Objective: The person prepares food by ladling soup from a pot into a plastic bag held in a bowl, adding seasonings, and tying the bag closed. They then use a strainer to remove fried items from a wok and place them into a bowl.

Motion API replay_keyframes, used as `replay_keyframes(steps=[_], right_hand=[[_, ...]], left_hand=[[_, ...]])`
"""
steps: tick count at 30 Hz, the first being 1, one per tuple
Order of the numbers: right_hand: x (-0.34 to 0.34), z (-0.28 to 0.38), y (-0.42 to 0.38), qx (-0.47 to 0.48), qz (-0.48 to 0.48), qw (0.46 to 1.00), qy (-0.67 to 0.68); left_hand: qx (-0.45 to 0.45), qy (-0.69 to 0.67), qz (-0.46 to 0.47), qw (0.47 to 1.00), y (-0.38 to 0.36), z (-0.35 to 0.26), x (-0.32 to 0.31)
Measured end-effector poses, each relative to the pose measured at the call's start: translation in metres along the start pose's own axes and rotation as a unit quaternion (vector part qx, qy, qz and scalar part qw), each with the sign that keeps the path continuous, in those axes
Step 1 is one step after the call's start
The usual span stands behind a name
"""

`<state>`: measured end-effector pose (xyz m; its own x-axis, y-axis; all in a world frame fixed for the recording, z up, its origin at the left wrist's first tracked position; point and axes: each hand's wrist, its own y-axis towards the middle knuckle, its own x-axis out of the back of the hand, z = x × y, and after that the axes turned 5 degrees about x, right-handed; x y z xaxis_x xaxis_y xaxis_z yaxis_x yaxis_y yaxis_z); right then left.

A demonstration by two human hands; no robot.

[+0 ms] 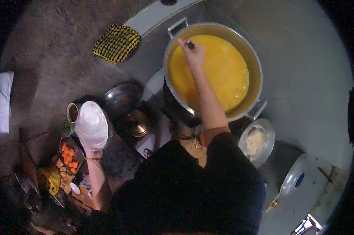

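Head view shows the right hand (pixel 193 53) closed around a dark utensil handle (pixel 190 45) over the big pot (pixel 253 58) of sloshy yellow liquid (pixel 220 72), likely heavy, while left of the pot the left hand (pixel 91 126) grips a soft, light white bag.

Your right hand (pixel 193 53) is up in the upper middle of the frame. Its fingers are closed tight in a fist, and your right arm reaches straight up from your shoulder near the middle. Your left hand (pixel 91 127) is at the middle left, covered in white. Your left arm bends down toward the lower left, with a thin band on the wrist.
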<state>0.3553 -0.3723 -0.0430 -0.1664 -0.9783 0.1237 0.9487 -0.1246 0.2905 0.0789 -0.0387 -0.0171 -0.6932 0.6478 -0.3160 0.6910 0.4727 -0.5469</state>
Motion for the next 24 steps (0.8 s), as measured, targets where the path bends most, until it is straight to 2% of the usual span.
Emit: replay_keyframes(steps=[2, 3, 4, 5, 6, 7, 8, 9, 10, 12, 13, 15, 16, 17, 19, 21, 22, 24], right_hand=[[0.018, 0.026, 0.023, 0.054, -0.104, 0.986, 0.119], [0.046, 0.037, 0.033, 0.093, -0.180, 0.979, -0.033], [0.078, 0.033, 0.041, 0.034, -0.267, 0.962, 0.045], [0.127, 0.034, 0.046, 0.100, -0.306, 0.945, 0.052], [0.164, 0.053, 0.029, 0.064, -0.420, 0.892, 0.153], [0.201, 0.071, 0.007, 0.052, -0.458, 0.852, 0.250], [0.256, 0.063, -0.020, 0.115, -0.341, 0.872, 0.331], [0.292, 0.075, -0.044, 0.123, -0.307, 0.895, 0.298], [0.313, 0.092, -0.065, 0.115, -0.330, 0.895, 0.278], [0.333, 0.118, -0.099, 0.166, -0.090, 0.942, 0.276], [0.318, 0.127, -0.105, 0.176, -0.059, 0.946, 0.267], [0.263, 0.122, -0.105, 0.126, -0.204, 0.954, 0.178], [0.214, 0.119, -0.092, 0.027, -0.386, 0.912, 0.139], [0.218, 0.067, -0.078, 0.030, -0.259, 0.940, 0.220], [0.141, 0.059, -0.042, 0.007, -0.346, 0.917, 0.199], [0.126, 0.039, -0.014, 0.106, -0.298, 0.912, 0.261], [0.132, 0.044, -0.017, 0.101, -0.294, 0.914, 0.262], [0.155, 0.077, -0.028, 0.121, -0.269, 0.897, 0.328]], left_hand=[[-0.002, -0.004, 0.054, 0.999, 0.000, -0.004, -0.034], [0.004, -0.007, 0.082, 0.997, 0.001, -0.002, -0.052], [0.016, -0.012, 0.110, 0.994, 0.004, 0.002, -0.067], [0.018, 0.031, 0.099, 0.994, 0.012, 0.000, -0.077], [0.013, 0.025, 0.081, 0.996, 0.016, 0.000, -0.094], [0.053, -0.010, 0.078, 0.995, 0.032, 0.006, -0.080], [0.027, 0.005, 0.071, 0.997, 0.046, 0.010, -0.076], [-0.003, 0.017, 0.064, 0.998, 0.062, 0.014, -0.072], [-0.004, 0.011, 0.070, 0.998, 0.081, 0.020, -0.060], [-0.011, 0.068, 0.059, 0.996, 0.111, 0.036, -0.023], [-0.012, 0.067, 0.058, 0.996, 0.119, 0.042, -0.015], [0.008, 0.038, 0.039, 0.998, 0.134, 0.049, -0.005], [0.017, 0.041, 0.050, 0.998, 0.141, 0.054, 0.003], [0.012, 0.039, 0.048, 0.998, 0.140, 0.049, 0.001], [0.034, 0.083, 0.087, 0.992, 0.124, 0.049, -0.019], [0.041, 0.089, 0.091, 0.991, 0.102, 0.036, -0.045], [0.043, 0.088, 0.084, 0.992, 0.096, 0.029, -0.049], [0.061, 0.102, 0.181, 0.976, 0.091, 0.023, -0.052]])
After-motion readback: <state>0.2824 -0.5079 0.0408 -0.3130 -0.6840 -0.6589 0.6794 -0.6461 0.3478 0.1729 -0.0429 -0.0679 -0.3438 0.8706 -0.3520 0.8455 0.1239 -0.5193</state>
